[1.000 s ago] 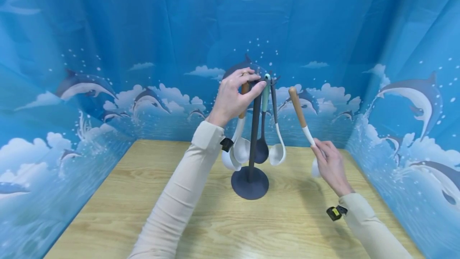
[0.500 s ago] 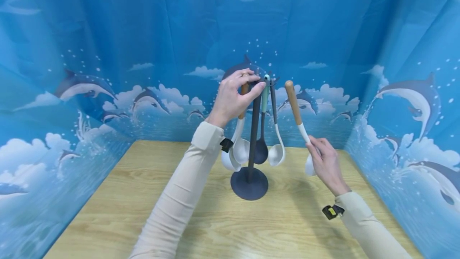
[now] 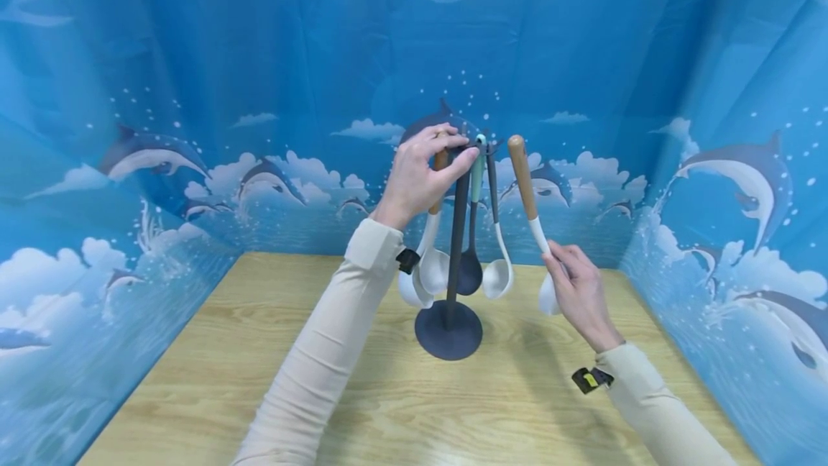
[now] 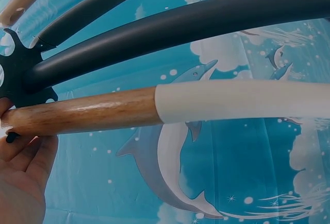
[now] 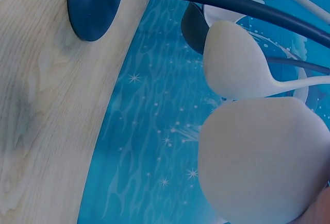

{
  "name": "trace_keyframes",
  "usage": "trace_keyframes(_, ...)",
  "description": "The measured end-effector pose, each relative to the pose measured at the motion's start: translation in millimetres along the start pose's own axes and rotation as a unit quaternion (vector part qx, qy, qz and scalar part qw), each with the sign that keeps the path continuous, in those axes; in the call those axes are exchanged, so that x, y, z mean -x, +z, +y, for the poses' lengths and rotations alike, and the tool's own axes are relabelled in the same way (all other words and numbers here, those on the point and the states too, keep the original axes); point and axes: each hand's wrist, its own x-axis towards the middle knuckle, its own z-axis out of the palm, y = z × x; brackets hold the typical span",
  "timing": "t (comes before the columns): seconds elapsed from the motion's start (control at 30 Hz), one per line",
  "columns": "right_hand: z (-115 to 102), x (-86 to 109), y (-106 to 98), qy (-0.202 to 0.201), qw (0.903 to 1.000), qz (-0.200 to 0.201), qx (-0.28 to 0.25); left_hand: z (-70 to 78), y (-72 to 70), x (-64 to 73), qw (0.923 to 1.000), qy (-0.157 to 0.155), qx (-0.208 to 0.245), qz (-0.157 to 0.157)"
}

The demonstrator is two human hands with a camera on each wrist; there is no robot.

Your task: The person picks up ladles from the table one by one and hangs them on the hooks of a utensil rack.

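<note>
In the head view my left hand (image 3: 417, 175) grips the top of a dark utensil stand (image 3: 458, 250), thumb toward the front. In the left wrist view its fingers are beside the dark hook plate (image 4: 20, 82) and a hanging wooden handle (image 4: 87, 112). My right hand (image 3: 578, 293) holds a ladle (image 3: 522, 178) by its white neck, wooden handle pointing up, to the right of the stand and apart from it. The ladle's white head (image 5: 258, 157) fills much of the right wrist view. The fingers there are mostly out of frame.
Several utensils hang from the stand: a dark ladle (image 3: 470, 273) with a mint handle, a white ladle (image 3: 497, 279) with a grey handle, and white-headed ones (image 3: 414, 290) at left. The round base (image 3: 448, 333) stands on a wooden table (image 3: 259, 351). Blue dolphin curtains (image 3: 323, 42) surround it.
My right hand has moved left with the ladle, bringing it nearer the stand. The handle has risen slightly and become more upright. My left hand stays at the stand's top.
</note>
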Motion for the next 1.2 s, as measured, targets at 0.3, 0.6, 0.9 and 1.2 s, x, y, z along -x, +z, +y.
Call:
trace_keyframes(0.3,-6,-1.0,4,-0.013,0.9997,-0.001,-0.018,0.0,-0.1,-0.2,1.0000,-0.006,-0.001,-0.005)
trace_keyframes(0.6,-8,0.5,8,-0.015,0.9996,-0.014,-0.019,-0.6,0.5,0.0,1.0000,0.006,0.007,0.003)
trace_keyframes(0.9,-14,0.4,11,0.000,0.9995,-0.032,-0.010,-0.3,-0.5,0.8,1.0000,-0.002,-0.001,-0.002)
trace_keyframes(1.2,-18,0.0,16,0.006,0.9992,-0.033,-0.021,-0.9,0.5,0.3,1.0000,0.000,-0.002,0.000)
